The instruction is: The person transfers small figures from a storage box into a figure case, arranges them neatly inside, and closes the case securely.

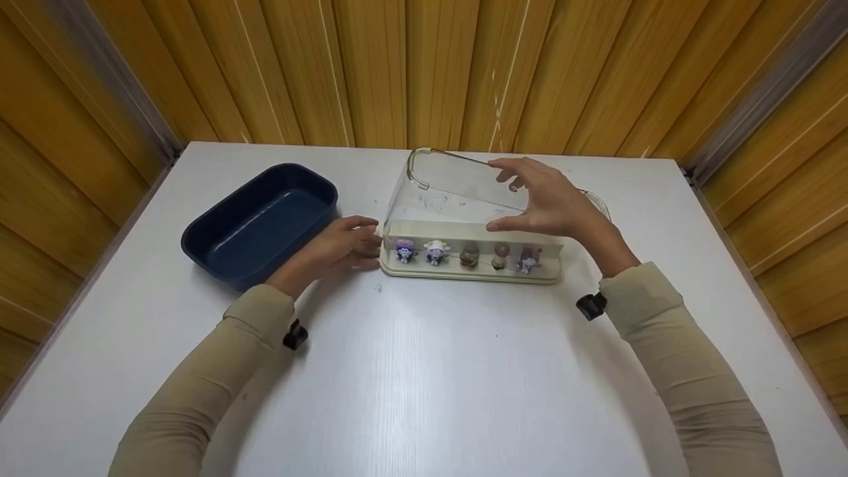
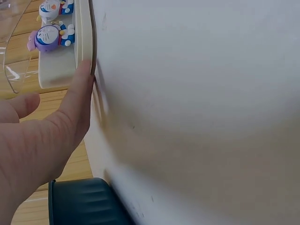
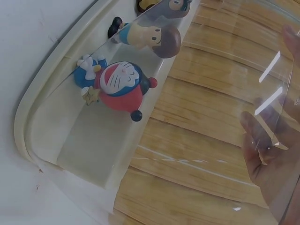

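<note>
A cream display base (image 1: 477,275) lies near the middle of the table, with several small cartoon figurines (image 1: 435,252) in a row on it. A clear cover (image 1: 419,173) stands over the base, tilted to it in the head view. My right hand (image 1: 555,202) spans the cover from above, thumb toward the near side and fingers at the far top edge. Its fingers show through the clear panel in the right wrist view. My left hand (image 1: 336,246) is at the base's left end, an extended finger (image 2: 77,96) touching the base's edge.
A dark blue rectangular basin (image 1: 199,232) sits on the left of the white table (image 1: 411,371), close beside my left hand and forearm. Yellow wood-look panels (image 1: 437,73) rise behind the table's far edge and at both sides.
</note>
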The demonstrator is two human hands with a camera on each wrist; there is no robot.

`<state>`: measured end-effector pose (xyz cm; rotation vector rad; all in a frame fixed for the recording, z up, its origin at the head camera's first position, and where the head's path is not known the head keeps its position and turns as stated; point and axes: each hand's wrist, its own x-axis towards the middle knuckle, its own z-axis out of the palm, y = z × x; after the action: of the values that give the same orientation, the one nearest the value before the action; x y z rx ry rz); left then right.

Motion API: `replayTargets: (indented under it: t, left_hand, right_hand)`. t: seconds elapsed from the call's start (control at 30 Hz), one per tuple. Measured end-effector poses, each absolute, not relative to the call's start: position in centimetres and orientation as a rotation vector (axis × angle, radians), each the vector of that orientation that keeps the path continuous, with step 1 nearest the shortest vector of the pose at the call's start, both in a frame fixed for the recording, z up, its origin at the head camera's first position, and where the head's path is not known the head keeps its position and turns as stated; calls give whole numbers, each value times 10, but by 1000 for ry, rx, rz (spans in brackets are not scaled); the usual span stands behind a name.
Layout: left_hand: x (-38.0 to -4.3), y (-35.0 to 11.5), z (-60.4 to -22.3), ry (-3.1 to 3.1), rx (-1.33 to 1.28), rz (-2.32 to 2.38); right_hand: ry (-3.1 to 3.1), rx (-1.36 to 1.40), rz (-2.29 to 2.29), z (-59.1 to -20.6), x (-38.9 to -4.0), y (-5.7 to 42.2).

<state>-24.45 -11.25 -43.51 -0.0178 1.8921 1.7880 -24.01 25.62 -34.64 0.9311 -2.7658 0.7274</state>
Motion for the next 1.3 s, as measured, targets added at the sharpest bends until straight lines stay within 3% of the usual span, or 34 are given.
replayTargets:
  t: [0.57, 0.87, 1.3]
  left_hand:
    - [-241, -101, -426, 2082, 27, 1690]
    - [-232, -93, -424, 2729, 382, 1589]
    - [-217, -83, -414, 2841, 576, 1498]
  right_hand:
    - [-2892, 933, 593, -347, -242, 249]
    - [-2933, 922, 523, -349, -240, 248]
    - [-3000, 896, 448, -353, -234, 248]
